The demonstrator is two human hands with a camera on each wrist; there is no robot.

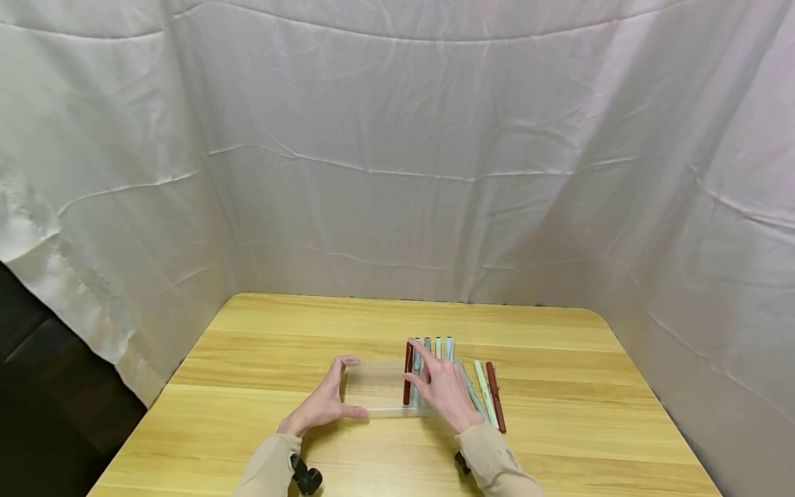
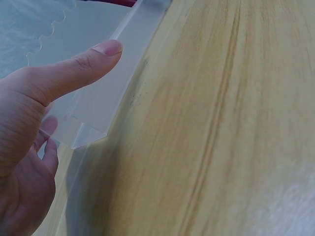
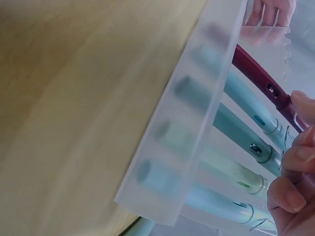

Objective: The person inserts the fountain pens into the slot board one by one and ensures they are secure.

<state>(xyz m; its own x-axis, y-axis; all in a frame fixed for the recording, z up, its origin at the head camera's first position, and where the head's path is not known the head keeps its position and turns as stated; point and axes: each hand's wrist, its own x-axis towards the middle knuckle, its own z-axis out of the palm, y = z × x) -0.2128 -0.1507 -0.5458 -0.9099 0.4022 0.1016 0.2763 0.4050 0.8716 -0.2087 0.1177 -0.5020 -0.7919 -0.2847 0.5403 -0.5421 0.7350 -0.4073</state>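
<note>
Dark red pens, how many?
2: one dark red pen in the clear tray, second dark red pen on the table, right of it. The right hand could hide others.

It's a curtained booth — cloth walls (image 1: 397, 228), table (image 1: 559, 386).

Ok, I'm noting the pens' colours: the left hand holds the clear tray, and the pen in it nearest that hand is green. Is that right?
Only the colour is wrong: the left hand holds the clear tray, but the pen nearest it is dark red, as the head view shows.
</note>
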